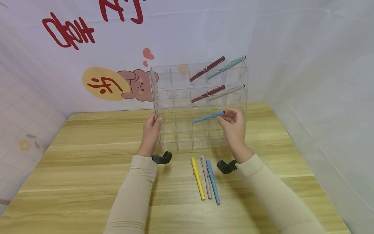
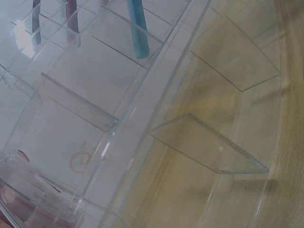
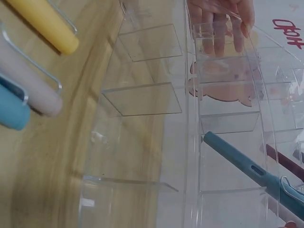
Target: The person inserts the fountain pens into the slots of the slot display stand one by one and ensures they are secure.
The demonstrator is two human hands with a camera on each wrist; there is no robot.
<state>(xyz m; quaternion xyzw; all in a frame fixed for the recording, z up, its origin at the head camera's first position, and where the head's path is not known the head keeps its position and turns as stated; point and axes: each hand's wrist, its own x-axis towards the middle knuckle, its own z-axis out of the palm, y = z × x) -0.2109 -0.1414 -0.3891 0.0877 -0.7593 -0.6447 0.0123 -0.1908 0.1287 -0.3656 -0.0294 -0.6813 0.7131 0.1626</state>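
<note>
A transparent acrylic rack [image 1: 184,129] with tiers of small compartments stands upright on the table. My left hand [image 1: 150,131] grips its left side wall, thumb in front and fingers behind. With thumb and fingers my right hand [image 1: 234,126] pinches a blue pen [image 1: 208,116] near its clip end. The pen's lower tip sits in a compartment of a lower tier, and it slants up to the right. In the right wrist view the same blue pen [image 3: 237,158] shows its wire clip; only a bit of a fingertip appears there.
Higher tiers hold dark red pens [image 1: 207,69], a teal pen [image 1: 227,67] and a pale pink pen [image 1: 228,92]. On the table before the rack lie a yellow pen [image 1: 198,178], a greyish pen [image 1: 206,177] and another blue pen [image 1: 213,182]. A printed cloth [image 1: 198,32] hangs behind.
</note>
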